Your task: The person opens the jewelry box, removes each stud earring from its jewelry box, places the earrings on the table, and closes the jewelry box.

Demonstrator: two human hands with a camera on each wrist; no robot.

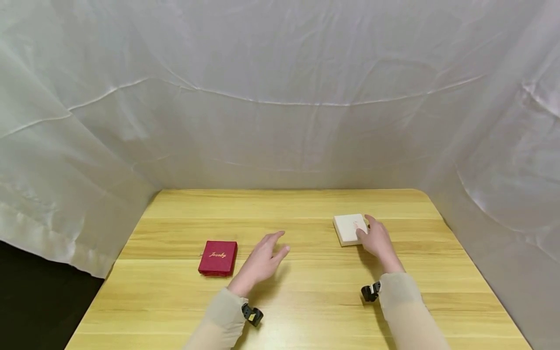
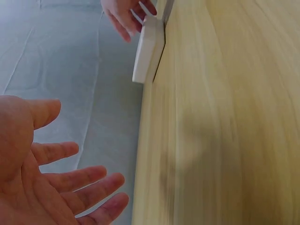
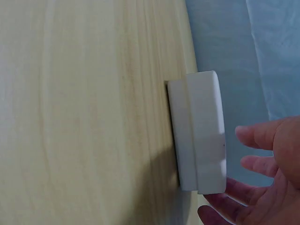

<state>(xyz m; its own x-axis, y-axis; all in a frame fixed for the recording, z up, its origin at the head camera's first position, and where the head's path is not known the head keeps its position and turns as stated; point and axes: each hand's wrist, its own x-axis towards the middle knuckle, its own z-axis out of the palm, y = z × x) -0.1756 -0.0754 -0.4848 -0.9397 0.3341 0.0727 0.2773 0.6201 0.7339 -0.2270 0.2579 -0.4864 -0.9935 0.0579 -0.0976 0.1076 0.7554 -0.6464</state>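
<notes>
A white lidded box (image 1: 348,228) lies flat toward the back right of the wooden table. My right hand (image 1: 378,240) is at its right side, thumb over the lid's edge and fingers reaching past the far corner. In the right wrist view a thin seam runs between the lid and base of the white box (image 3: 201,133), and the fingers are spread, partly hidden behind it. My left hand (image 1: 261,261) hovers over the table's middle, fingers extended and palm holding nothing. To its left sits a dark red box (image 1: 218,256) with gold "Jewelry" lettering.
The light wooden table (image 1: 306,301) has its far edge against a hanging pale grey cloth (image 1: 284,136), which also drapes down both sides. Each wrist wears a small black camera on a strap. A dark area (image 1: 39,301) shows beyond the table at lower left.
</notes>
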